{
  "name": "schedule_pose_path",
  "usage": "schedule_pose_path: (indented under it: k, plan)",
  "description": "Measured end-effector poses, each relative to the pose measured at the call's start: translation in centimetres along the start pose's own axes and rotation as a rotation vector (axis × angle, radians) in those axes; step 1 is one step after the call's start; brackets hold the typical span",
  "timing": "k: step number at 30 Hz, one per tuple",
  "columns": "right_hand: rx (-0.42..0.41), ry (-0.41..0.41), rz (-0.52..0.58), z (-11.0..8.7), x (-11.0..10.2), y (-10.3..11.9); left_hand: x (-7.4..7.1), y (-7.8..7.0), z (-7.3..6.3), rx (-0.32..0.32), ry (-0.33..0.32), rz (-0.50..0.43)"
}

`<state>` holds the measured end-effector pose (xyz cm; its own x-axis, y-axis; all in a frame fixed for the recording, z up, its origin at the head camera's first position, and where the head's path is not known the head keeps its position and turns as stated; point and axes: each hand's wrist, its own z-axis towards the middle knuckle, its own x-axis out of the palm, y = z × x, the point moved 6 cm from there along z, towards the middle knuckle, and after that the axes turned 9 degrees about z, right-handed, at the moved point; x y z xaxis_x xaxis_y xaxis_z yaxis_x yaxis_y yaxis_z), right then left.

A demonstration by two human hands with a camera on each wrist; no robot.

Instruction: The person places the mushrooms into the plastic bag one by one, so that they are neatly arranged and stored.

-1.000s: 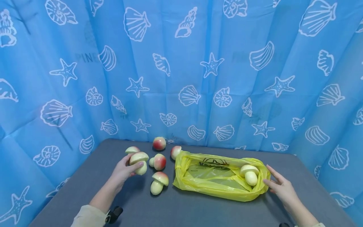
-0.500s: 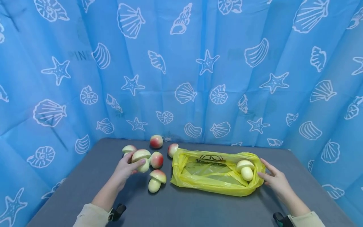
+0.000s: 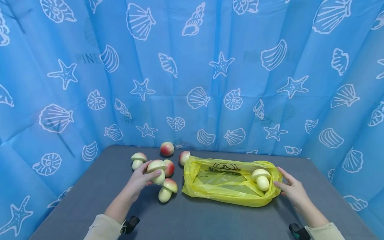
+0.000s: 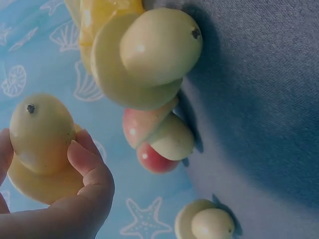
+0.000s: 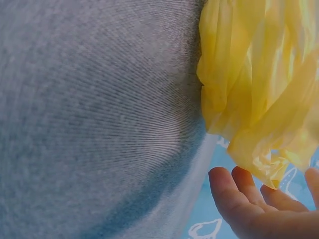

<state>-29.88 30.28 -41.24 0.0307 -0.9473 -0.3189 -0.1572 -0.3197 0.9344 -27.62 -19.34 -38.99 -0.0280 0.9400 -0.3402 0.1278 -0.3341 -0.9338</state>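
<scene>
Loose mushrooms (image 3: 165, 194) separate the yellow bag (image 3: 222, 197), beside our spread-fingered right hand (image 3: 294, 192), from our left hand (image 3: 138, 176), fingertips pinching another mushroom (image 3: 157, 165).

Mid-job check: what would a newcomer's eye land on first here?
The bright yellow bag, open on the grey table, with one mushroom inside at its right end. Then the left hand, holding a second mushroom near red-tinged ones left of the bag. Behind hangs a blue shell-print curtain.
</scene>
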Motion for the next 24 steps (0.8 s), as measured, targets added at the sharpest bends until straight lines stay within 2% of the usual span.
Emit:
schedule_pose_path:
  k: [5,16,24]
  plan:
    - [0.001,0.010,0.013,0.2,0.2,0.1,0.6,-0.5,-0.1,0.006,0.019,-0.015]
    - [0.026,0.010,0.031,0.2,0.3,0.0,1.9,-1.1,0.1,0.034,0.010,-0.012]
    - [0.023,0.012,0.011,0.2,0.2,-0.1,2.8,-1.2,0.1,0.022,0.015,-0.018]
